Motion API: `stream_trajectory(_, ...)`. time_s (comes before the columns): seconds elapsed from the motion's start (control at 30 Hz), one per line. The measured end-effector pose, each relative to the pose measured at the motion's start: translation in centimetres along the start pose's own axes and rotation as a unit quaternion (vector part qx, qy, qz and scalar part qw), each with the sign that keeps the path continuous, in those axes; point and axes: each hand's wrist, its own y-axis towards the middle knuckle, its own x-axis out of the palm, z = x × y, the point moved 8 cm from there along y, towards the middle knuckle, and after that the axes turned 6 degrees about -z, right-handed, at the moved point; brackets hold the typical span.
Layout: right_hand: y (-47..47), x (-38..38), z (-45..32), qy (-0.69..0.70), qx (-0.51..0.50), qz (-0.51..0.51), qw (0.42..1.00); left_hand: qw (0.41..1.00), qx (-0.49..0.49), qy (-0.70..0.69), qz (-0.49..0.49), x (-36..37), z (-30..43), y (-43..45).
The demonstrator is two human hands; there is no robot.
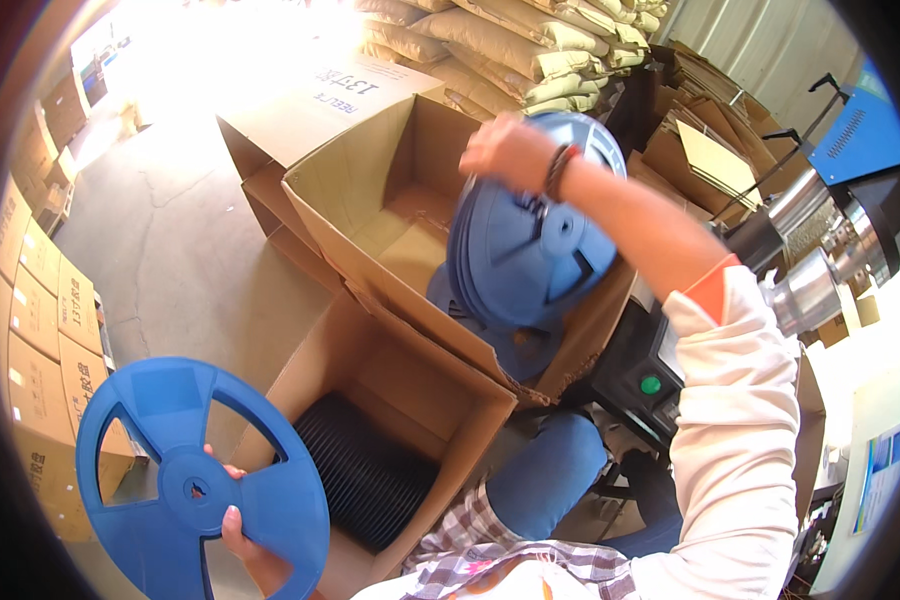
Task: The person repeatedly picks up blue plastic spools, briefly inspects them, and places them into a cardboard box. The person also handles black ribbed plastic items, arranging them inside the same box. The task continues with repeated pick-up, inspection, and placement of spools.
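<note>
My left hand [244, 532] grips a blue plastic reel flange [195, 480] near its hub, with the thumb in front and fingers behind. My right hand [499, 150], slightly blurred, is at the upper edge of a stack of blue plastic reel flanges [532, 232] standing in an open cardboard box [307, 195]; whether its fingers grip one cannot be told. Nearer my body, a second open cardboard box [487, 405] holds a row of black discs [367, 465] packed side by side. The held flange overlaps this box's left side.
Stacked cartons [37, 352] stand at the left on a pallet. Filled sacks [495, 45] are piled behind the boxes. Flattened cardboard [712, 157] leans at upper right. A machine with metal cylinders [806, 292] and a green button [650, 385] stands at the right.
</note>
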Motion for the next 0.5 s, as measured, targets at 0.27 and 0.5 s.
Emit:
stream_trajectory(0.27, -0.9, 19.6, -15.6, 0.108, -0.138, -0.121, 0.977, 0.983, -0.122, 0.125, 0.058, 4.8, -0.8, -0.4)
stream_trajectory(0.5, 1.3, 29.3, -22.6, 0.169, -0.016, -0.172, 0.970, 0.982, -0.109, 0.152, 0.022, 6.8, -2.7, 0.4)
